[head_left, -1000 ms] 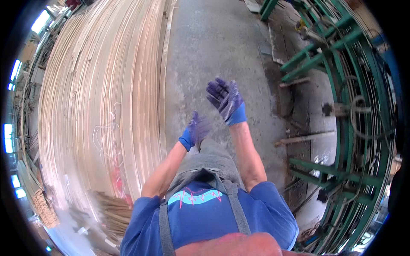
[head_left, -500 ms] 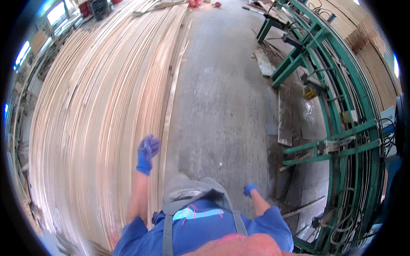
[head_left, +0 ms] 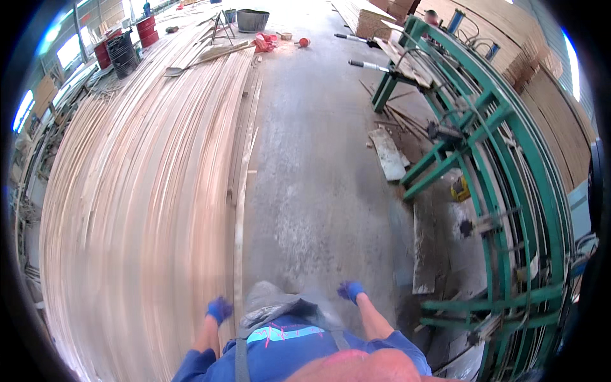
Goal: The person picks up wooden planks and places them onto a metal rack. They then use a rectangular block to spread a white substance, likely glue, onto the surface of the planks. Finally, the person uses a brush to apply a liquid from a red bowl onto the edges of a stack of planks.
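Note:
My left hand (head_left: 220, 309), in a blue glove, hangs low over the right edge of the long wooden strips (head_left: 143, 184). Its fingers are somewhat blurred but look loosely open, with nothing visible in them. My right hand (head_left: 351, 291), also gloved in blue, is held out over the grey concrete floor (head_left: 305, 172). Its fingers are loosely bent and apart, and no object shows there. A grey apron (head_left: 277, 304) lies over my blue shirt between the two hands.
A green metal machine frame (head_left: 509, 153) with clamps and hoses lines the right side. Boards (head_left: 423, 248) lie beneath it. Ahead stand a dark tub (head_left: 252, 21), a red bag (head_left: 265, 42) and a shovel (head_left: 181, 69). Drums (head_left: 121, 54) stand at far left.
I have moved forward along the aisle, and the view has tilted up, showing more of the far end. My left hand has dropped lower; my right hand has swung inward to the left.

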